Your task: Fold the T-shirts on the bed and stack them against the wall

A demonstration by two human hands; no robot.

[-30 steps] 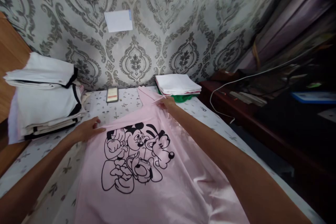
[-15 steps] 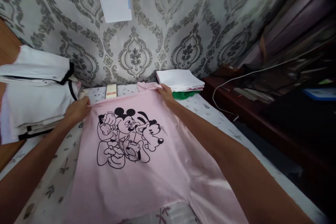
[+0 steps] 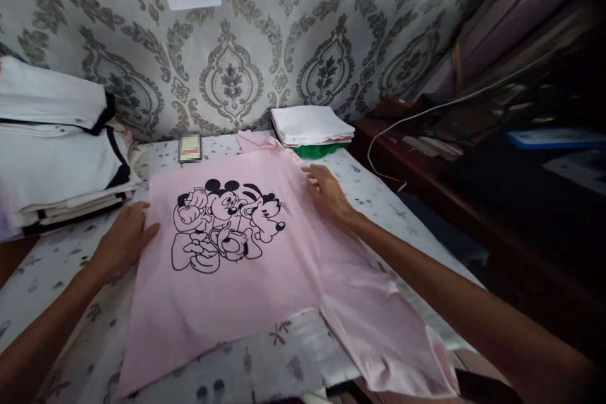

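A pink T-shirt (image 3: 284, 278) with a black line print of cartoon characters lies spread on a patterned sheet (image 3: 265, 353). One sleeve stretches toward me at the lower right, wrinkled near its end; the other points to the wall. My left hand (image 3: 124, 235) is at the shirt's left edge, thumb and fingers apart, with nothing in it. Over the shirt's right part is my right hand (image 3: 327, 192), fingers loosely bent and apart, holding nothing. Whether its fingertips touch the cloth is hard to tell.
Folded white clothes with black trim (image 3: 61, 151) are piled at the left. A folded stack with a white top (image 3: 312, 125) stands by the wall, near a small box (image 3: 190, 148). Along the right runs a dark red ledge (image 3: 392, 154) with a white cable (image 3: 379, 136).
Both hands have let go of the shirt's far edge and come back nearer to me. The shirt has settled flat on the sheet. The view has shifted slightly.
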